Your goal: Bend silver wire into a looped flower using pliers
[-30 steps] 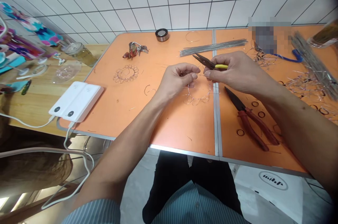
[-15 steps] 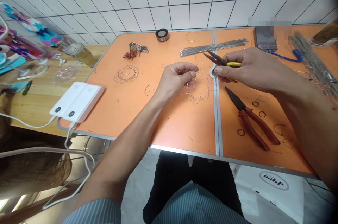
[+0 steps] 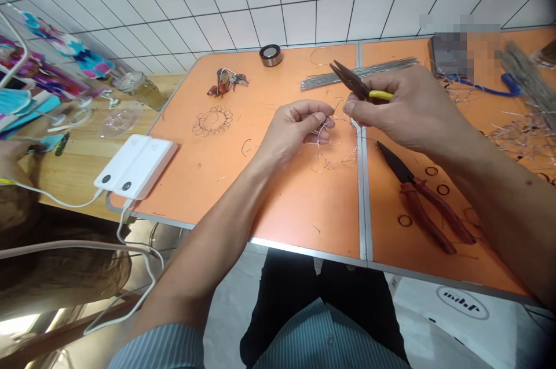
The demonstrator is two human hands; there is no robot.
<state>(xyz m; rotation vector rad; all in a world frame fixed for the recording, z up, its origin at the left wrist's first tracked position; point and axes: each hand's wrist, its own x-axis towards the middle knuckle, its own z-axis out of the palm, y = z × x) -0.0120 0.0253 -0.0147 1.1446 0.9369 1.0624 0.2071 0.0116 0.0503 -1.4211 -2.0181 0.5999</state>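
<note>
In the head view, the left hand [image 3: 295,125] is pinching a loop-edged wire ring [image 3: 337,161] in a narrow grip, above the orange desk [image 3: 286,207] beside its metal seam. The right hand's [image 3: 402,97] grip is holding yellow-handled long-nose pliers [image 3: 358,87] just beside the ring. Red-handled pliers [image 3: 417,187] are lying nearer the person; another looped wire ring [image 3: 202,127] is resting farther left, near some keys [image 3: 232,79].

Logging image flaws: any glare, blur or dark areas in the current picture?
Head view throughout: pale glare on the orange tabletop near its front edge; wire bundle, far right, blurred; top-right corner darkened; wire ring at left hand thin and faint.
</note>
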